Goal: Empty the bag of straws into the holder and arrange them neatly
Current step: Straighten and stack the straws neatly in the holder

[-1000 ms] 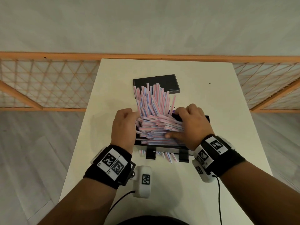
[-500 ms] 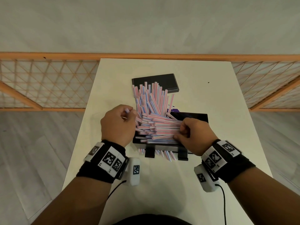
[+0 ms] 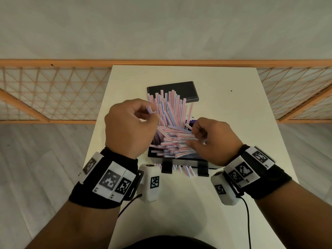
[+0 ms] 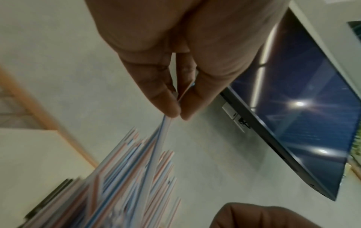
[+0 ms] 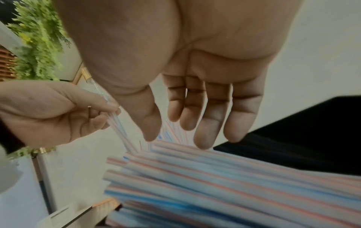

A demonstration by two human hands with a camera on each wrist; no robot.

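Here the striped straws [image 3: 172,139] sit heaped in the black holder [image 3: 152,155] on the white table [image 3: 233,108], some standing up at the back, others lying crosswise. The left hand [image 3: 129,126] pinches 1 straw [image 3: 150,109] between thumb and fingers, raised above the heap. The right hand [image 3: 213,139] hangs over the crosswise straws with loose, uncurled fingers [image 5: 207,132], gripping nothing. A black lid [image 3: 181,91] lies behind.
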